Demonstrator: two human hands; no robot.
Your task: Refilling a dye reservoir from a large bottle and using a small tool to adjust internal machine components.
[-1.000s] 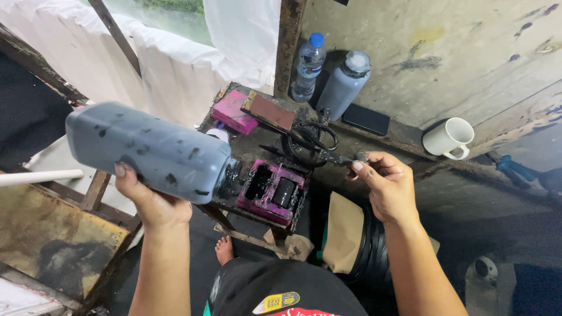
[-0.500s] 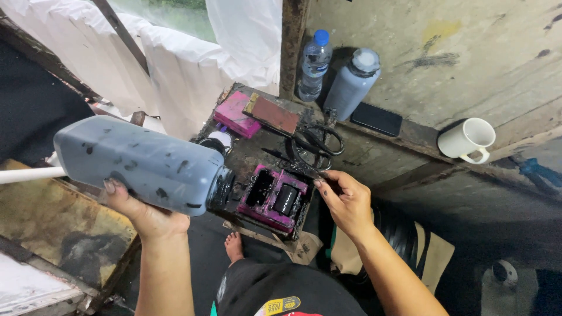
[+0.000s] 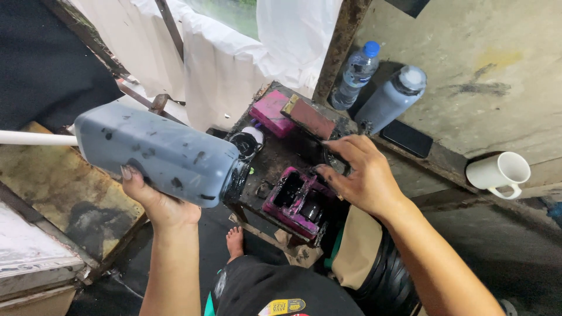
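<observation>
One toner bottle [image 3: 158, 152] between hands.

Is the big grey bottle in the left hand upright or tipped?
Tipped: the grey bottle lies nearly sideways in the left hand, mouth toward the magenta cartridge.

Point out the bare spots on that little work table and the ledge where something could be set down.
On the ledge, bare concrete lies between the black phone and the white mug. The small table is crowded: magenta cartridge, pink block, dark red piece, black cap, right hand. Only a stained strip mid-table shows bare.
</observation>
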